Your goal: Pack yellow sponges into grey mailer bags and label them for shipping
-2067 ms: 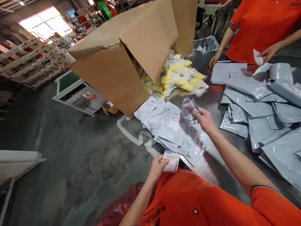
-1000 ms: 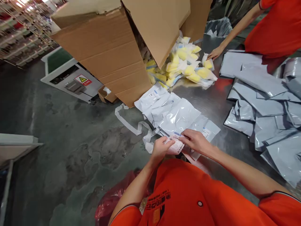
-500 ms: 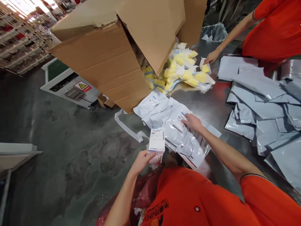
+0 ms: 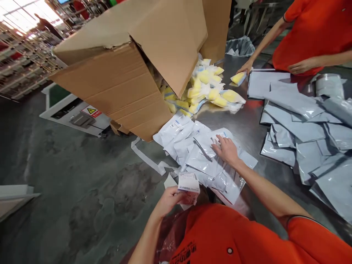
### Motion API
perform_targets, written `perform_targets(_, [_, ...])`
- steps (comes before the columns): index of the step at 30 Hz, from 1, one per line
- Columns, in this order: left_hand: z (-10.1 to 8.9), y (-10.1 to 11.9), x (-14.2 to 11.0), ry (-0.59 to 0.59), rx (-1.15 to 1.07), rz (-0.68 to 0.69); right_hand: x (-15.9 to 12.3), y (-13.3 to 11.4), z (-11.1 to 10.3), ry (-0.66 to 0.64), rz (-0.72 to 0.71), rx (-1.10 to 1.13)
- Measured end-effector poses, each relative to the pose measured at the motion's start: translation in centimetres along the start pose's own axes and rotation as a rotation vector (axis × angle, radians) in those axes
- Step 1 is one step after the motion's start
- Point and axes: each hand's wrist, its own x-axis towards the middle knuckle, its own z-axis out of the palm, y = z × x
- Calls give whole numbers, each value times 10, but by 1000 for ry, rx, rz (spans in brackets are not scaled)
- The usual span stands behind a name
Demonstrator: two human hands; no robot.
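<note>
Our left hand (image 4: 167,201) is closed around a small wad of white barcode-printed label slips (image 4: 188,185), its fingers curled beneath them, just above the heap in front of us. Our right hand (image 4: 227,150) lies open with its fingers spread, pressing flat on a loose heap of glossy white plastic sachets (image 4: 202,157). The heap sits at the edge of a brushed stainless-steel worktop (image 4: 247,124).

Beyond the sachets, a large brown corrugated cardboard box (image 4: 115,88) lies tipped over with its flaps open, and a spill of yellow-and-white padded packets (image 4: 205,90) fans out of its mouth. To our right spreads a wide, overlapping layer of pale grey plastic mailer bags (image 4: 297,124).

Across the worktop, a co-worker in an orange-red shirt (image 4: 310,40) has one hand (image 4: 244,67) touching a lone yellow-and-white packet (image 4: 238,77), while the other hand (image 4: 301,66) sits near the shirt's front. Behind the spill stands a bin with a clear plastic liner (image 4: 240,47). White plastic strapping (image 4: 144,157) trails to the left of the sachets. Farther left, a grey-and-white machine with a yellow warning label (image 4: 78,119) sits beyond the box, and a red plastic bag (image 4: 172,234) shows below our left arm.
</note>
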Motion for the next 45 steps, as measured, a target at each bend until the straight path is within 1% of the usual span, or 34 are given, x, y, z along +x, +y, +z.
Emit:
perform_targets(1, [1,0,1,5,-1,7,5,-3,4,-3,20,26])
perform_targets(2, [2,-1,1,8,-5,9,9,-6,8,-36,50,41])
perform_targets(5, [6,-5,3,2,-14,-17,19,-13,21,-174,187,49])
perform_targets(6, [7,-7,4,-4,-17,-30,19,-14,25,-194,201,53])
perform_targets(7, [7,-8,4,-9,-21,-41,17,-16,29,-191,186,55])
perform_targets(10, [9,-11,5,-2,-41,-50,2,-21,38,-116,71,30])
perform_targets(13, [11,-13,6,29,-51,-59,-9,-16,42,-120,22,23])
perform_targets(15, [11,-15,6,42,-73,-80,-9,-5,37,-157,32,75])
perform_targets(17, [8,-16,3,70,-108,-99,-8,6,24,-169,62,128])
perform_targets(19, [0,-15,-2,156,-187,-85,-13,7,7,-151,60,164])
perform_targets(21, [-12,-9,-9,305,-317,-24,-27,-7,-9,-175,-47,230])
perform_targets(23, [-24,-1,-15,451,-426,46,-44,-30,-19,-276,-205,341])
perform_targets(24, [-29,2,-17,500,-439,71,-51,-41,-21,-328,-257,398])
perform_targets(25, [-32,5,-19,524,-421,86,-55,-51,-21,-354,-270,448])
perform_targets(26, [-34,6,-21,525,-379,87,-56,-57,-19,-335,-244,481])
perform_targets(28, [-32,5,-25,483,-278,71,-49,-60,-7,-195,-105,453])
perform_targets(29, [-29,3,-27,454,-236,59,-41,-58,3,-121,-19,390])
perform_targets(30, [-24,0,-28,427,-206,48,-33,-55,13,-73,55,310])
perform_targets(31, [-19,-1,-29,401,-185,43,-24,-53,24,-63,107,230])
perform_targets(33, [-7,-2,-29,337,-148,50,-10,-50,43,-132,145,138])
perform_targets(34, [-1,1,-29,297,-117,54,-5,-50,47,-182,138,142])
perform_targets(35, [5,5,-28,255,-73,58,-3,-50,47,-211,126,178])
perform_targets(36, [12,11,-27,216,-20,65,-4,-50,43,-206,119,245])
perform_targets(37, [18,18,-27,184,37,79,-7,-49,34,-182,109,350])
perform_targets(38, [24,25,-27,153,92,97,-12,-47,21,-160,87,498])
perform_targets(39, [29,32,-26,124,139,120,-19,-44,7,-170,54,681])
perform_targets(40, [35,38,-26,93,176,148,-28,-39,-9,-237,11,878])
perform_targets(41, [40,43,-25,56,205,172,-37,-33,-24,-364,-37,1068])
perform_targets(42, [45,46,-24,20,225,189,-46,-28,-37,-528,-72,1225])
perform_targets(43, [49,48,-23,-13,239,197,-55,-22,-48,-684,-82,1335])
perform_targets(44, [53,48,-22,-49,246,193,-64,-16,-56,-783,-59,1402])
perform_targets(45, [56,46,-20,-89,242,177,-72,-11,-61,-801,-12,1438])
